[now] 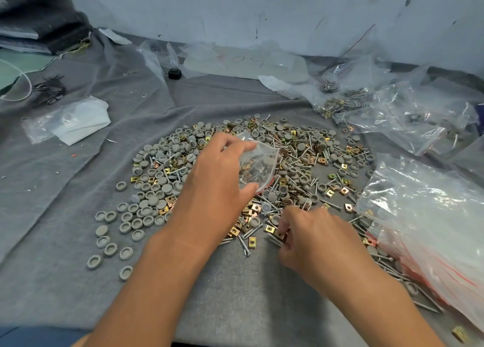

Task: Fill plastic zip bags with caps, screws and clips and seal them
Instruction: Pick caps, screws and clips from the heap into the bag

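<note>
Nearest, a stray brass clip point(460, 334) lies at the right edge of the grey cloth point(65, 215) that covers the counter. Just beyond it a stack of empty bags point(432, 228) with red zip strips slopes down the right side, its near edge lying over some screws.

The right hand point(319, 239) is down at the near edge of the pile point(262, 173), fingers curled, pinching a brass clip and what look like a couple of screws against the cloth. The left hand point(222, 173) reaches farther in and grips a small zip bag point(258, 163) by its side, thumb on the near edge and fingers over the top. The bag hangs just above the middle of the pile, its red-striped mouth turned right and down, with grey caps and some metal parts already inside.

The pile itself spreads wide: grey caps point(146, 213) mostly to the left, many lying hollow side up, with screws point(301, 147) and brass clips point(330, 192) thicker to the right.

Farther left, a clear bag with a white sheet point(78, 121) in it lies flat, and beyond it a heap of dark wire pieces point(49, 90). Far right, crumpled clear bags point(392, 110) hold more screws and clips. A small black block point(174, 73) sits near the pale wall point(262, 6).
</note>
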A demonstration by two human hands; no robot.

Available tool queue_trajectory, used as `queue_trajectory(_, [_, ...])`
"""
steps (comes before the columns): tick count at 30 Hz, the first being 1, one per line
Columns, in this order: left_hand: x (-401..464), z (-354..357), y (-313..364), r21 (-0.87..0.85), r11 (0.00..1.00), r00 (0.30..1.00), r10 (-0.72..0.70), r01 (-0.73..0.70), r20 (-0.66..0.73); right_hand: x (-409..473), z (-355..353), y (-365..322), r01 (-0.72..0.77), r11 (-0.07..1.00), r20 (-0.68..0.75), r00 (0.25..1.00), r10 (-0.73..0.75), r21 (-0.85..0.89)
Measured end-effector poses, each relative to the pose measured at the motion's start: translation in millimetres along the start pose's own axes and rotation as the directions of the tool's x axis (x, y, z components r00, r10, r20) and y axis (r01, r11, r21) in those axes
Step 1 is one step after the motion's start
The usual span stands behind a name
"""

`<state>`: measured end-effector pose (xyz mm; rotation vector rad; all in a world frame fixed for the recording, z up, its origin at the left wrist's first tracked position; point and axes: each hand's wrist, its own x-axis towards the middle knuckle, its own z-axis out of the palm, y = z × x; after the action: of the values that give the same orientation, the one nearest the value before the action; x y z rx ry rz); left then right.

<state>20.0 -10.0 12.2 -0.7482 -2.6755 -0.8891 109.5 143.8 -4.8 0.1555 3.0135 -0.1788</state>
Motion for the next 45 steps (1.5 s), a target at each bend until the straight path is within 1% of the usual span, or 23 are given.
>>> queue_trajectory(5, [-0.4, -0.8, -0.4, 0.005, 1.0, 1.0, -0.002, 0.002, 0.005, 0.3, 2.7, -2.9, 0.029, 1.0, 0.053, 0.998, -0.029, 0.006])
queue_trajectory(7, [-0.6, -1.2, -0.6, 0.003, 1.0, 1.0, -0.005, 0.005, 0.003, 0.4, -3.0, -0.8, 0.027, 0.993, 0.07, 0.997, -0.035, 0.112])
queue_trajectory(9, [-0.8, -1.9, -0.7, -0.004, 1.0, 1.0, -0.006, 0.006, 0.0, 4.0, -13.8, 6.0, 0.002, 0.953, 0.085, 0.996, -0.029, 0.302])
queue_trajectory(10, [-0.7, -2.3, -0.9, -0.006, 1.0, 1.0, -0.006, 0.006, -0.001, 5.9, -19.9, 9.5, 0.005, 0.934, 0.087, 0.996, -0.038, 0.357])
queue_trajectory(11, [-0.7, -2.7, -1.0, -0.009, 1.0, 1.0, -0.005, 0.005, -0.002, 7.1, -24.7, 12.4, 0.016, 0.931, 0.089, 0.995, -0.052, 0.366])
queue_trajectory(15, [-1.1, -3.2, -0.1, -0.014, 1.0, 1.0, -0.007, 0.007, 0.008, 3.4, -20.2, 12.5, 0.037, 0.986, 0.157, 0.986, -0.063, 0.162])
queue_trajectory(18, [-0.3, -3.0, -1.2, -0.01, 1.0, 1.0, -0.01, 0.01, 0.008, -1.5, -10.3, 4.0, 0.038, 0.999, 0.131, 0.991, -0.04, 0.015])
queue_trajectory(22, [-0.1, -1.8, -2.3, -0.004, 1.0, 1.0, -0.004, 0.004, 0.009, -5.5, -7.3, -2.1, 0.0, 1.0, 0.1, 0.995, 0.003, -0.027])
queue_trajectory(26, [0.3, -0.5, -1.8, 0.001, 1.0, 1.0, -0.005, 0.005, 0.012, -12.5, -2.1, -17.7, 0.059, 0.995, 0.094, 0.994, -0.051, -0.085])
queue_trajectory(28, [0.1, -0.5, -1.6, 0.003, 1.0, 1.0, -0.005, 0.005, 0.013, -11.5, -6.3, -16.3, 0.06, 0.998, 0.034, 0.998, -0.06, 0.001])
queue_trajectory(29, [0.1, -0.8, -1.5, -0.001, 1.0, 1.0, -0.005, 0.005, 0.012, -8.7, -10.6, -11.4, 0.055, 0.993, -0.049, 0.998, -0.05, 0.101])
queue_trajectory(30, [0.2, -1.0, -1.4, -0.006, 1.0, 1.0, -0.006, 0.006, 0.008, -5.2, -16.2, -6.3, 0.073, 0.973, -0.171, 0.985, -0.036, 0.218])
queue_trajectory(31, [0.7, -0.8, -1.5, -0.009, 1.0, 1.0, -0.006, 0.006, 0.004, -0.7, -21.5, -1.7, 0.14, 0.926, -0.326, 0.945, -0.02, 0.351])
queue_trajectory(32, [0.9, -0.4, -1.3, -0.007, 1.0, 1.0, -0.007, 0.007, 0.001, 4.7, -26.7, 0.9, 0.252, 0.86, -0.486, 0.874, -0.005, 0.443])
queue_trajectory(33, [1.1, 0.2, -0.8, -0.006, 1.0, 1.0, -0.01, 0.01, -0.001, 10.0, -30.8, 0.4, 0.352, 0.815, -0.612, 0.791, 0.003, 0.46])
queue_trajectory(34, [1.0, 0.9, -0.2, -0.011, 1.0, 1.0, -0.011, 0.011, 0.0, 15.3, -33.0, -2.1, 0.42, 0.799, -0.695, 0.719, -0.003, 0.431])
queue_trajectory(35, [1.0, 1.7, 0.8, -0.022, 1.0, 1.0, -0.011, 0.011, 0.004, 20.8, -32.7, -5.4, 0.453, 0.802, -0.738, 0.675, -0.024, 0.389])
queue_trajectory(36, [0.8, 2.5, 1.5, -0.032, 0.999, 1.0, -0.011, 0.011, 0.008, 26.5, -30.6, -8.7, 0.456, 0.817, -0.749, 0.661, -0.045, 0.354])
queue_trajectory(38, [0.6, 3.5, 2.1, -0.037, 0.999, 1.0, -0.01, 0.01, 0.015, 35.2, -24.9, -11.7, 0.422, 0.838, -0.721, 0.691, -0.052, 0.344])
queue_trajectory(39, [0.6, 3.5, 1.8, -0.037, 0.999, 1.0, -0.01, 0.01, 0.015, 37.8, -22.1, -11.1, 0.412, 0.834, -0.717, 0.696, -0.029, 0.367])
queue_trajectory(41, [1.2, 2.9, 0.5, -0.035, 0.999, 1.0, -0.01, 0.01, 0.009, 38.9, -18.4, -10.0, 0.424, 0.811, -0.744, 0.668, 0.02, 0.403])
queue_trajectory(43, [1.5, 2.6, -0.4, -0.032, 0.999, 1.0, -0.01, 0.01, -0.001, 38.4, -16.7, -9.9, 0.429, 0.811, -0.76, 0.65, 0.028, 0.398])
queue_trajectory(45, [1.3, 2.4, -0.5, -0.039, 0.999, 1.0, -0.004, 0.003, -0.004, 40.0, -16.2, -9.6, 0.402, 0.836, -0.728, 0.686, -0.005, 0.373])
